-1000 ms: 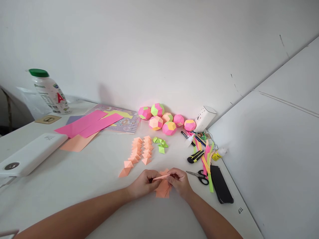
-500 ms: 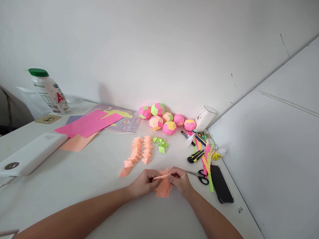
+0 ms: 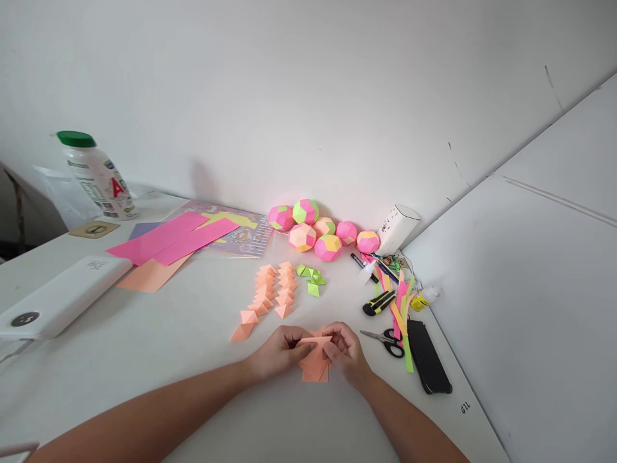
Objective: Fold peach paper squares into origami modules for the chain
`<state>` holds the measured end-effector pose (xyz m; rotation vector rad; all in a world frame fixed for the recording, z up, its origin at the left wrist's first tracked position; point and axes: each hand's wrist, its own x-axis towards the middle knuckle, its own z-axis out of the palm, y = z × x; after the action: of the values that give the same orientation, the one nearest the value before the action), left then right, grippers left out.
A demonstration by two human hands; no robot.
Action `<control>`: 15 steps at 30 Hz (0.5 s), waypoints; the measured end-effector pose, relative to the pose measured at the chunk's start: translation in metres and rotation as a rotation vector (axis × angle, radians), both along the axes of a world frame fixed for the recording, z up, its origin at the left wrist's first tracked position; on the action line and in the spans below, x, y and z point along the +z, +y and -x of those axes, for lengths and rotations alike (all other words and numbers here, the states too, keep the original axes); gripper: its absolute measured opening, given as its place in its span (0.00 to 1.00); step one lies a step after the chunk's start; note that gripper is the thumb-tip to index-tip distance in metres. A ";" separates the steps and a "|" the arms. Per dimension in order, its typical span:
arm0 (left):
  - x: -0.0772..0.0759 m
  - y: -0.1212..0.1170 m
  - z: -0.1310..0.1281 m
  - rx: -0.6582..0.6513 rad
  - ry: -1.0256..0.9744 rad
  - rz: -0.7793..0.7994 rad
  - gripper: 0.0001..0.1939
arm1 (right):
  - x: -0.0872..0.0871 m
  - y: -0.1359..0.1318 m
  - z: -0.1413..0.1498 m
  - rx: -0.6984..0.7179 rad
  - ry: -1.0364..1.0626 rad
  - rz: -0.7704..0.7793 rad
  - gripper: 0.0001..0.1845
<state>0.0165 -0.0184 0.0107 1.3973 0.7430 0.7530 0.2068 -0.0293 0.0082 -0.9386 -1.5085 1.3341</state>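
Observation:
My left hand pinches the left end of a folded orange paper piece, thumb on the near side. The fingers of my right hand close on its right end. Just beneath lie several loose orange paper pieces on the white table. Beyond my left hand, two rows of folded orange paper units stand on the table, with a small group of folded green units to their right. Farther back, several faceted paper balls in pink, orange, yellow and green rest against the wall.
Scissors, a box cutter, paper strips, a glue bottle and a black phone lie at the right. Pink sheets, a white power bank and a green-capped bottle are at the left.
The folded orange piece has turned from nearly edge-on to showing its flat face toward me. Both hands have shifted only slightly and keep hold of it.

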 end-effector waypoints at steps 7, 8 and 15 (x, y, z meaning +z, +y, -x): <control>0.008 -0.002 -0.001 -0.008 -0.010 -0.040 0.16 | -0.004 0.001 0.000 -0.045 -0.137 -0.098 0.08; 0.008 -0.002 -0.001 0.002 0.001 -0.049 0.17 | -0.004 0.001 0.000 -0.048 -0.141 -0.098 0.08; 0.001 0.000 0.000 0.025 0.067 -0.132 0.21 | -0.001 0.000 0.001 -0.027 -0.117 -0.069 0.08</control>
<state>0.0162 -0.0187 0.0121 1.5408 0.7756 0.7901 0.2057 -0.0291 0.0074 -1.0047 -1.6147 1.2186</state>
